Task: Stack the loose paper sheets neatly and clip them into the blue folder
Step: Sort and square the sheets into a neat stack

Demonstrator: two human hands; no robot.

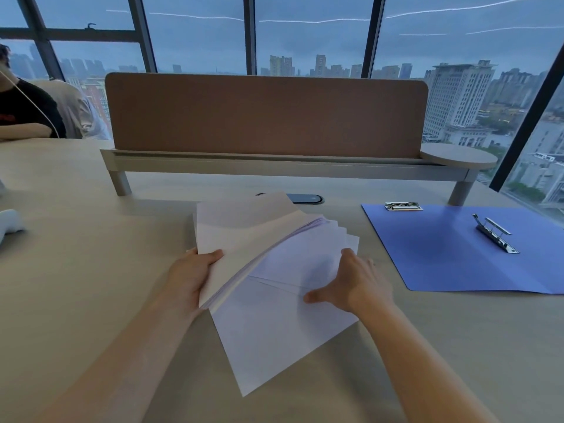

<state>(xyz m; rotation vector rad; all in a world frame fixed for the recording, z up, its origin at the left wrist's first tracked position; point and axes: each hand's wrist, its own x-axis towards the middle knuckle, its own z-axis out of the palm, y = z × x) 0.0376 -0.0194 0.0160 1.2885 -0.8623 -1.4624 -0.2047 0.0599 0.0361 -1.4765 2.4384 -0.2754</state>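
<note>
A fanned pile of white paper sheets (274,315) lies on the desk in front of me. My left hand (190,274) grips the left edge of a thick bundle of the sheets (244,233) and holds it tilted up off the rest. My right hand (351,285) presses flat on the sheets still lying on the desk, fingers spread. The blue folder (457,257) lies open to the right, apart from the paper. It has a metal clip (494,235) near its middle and a second metal clip (403,206) at its top left edge.
A brown divider panel (265,114) on a grey rail crosses the desk behind the paper. A dark cable port (305,199) sits just behind the sheets. A person sits at the far left (27,111). A white object (10,222) lies at the left edge.
</note>
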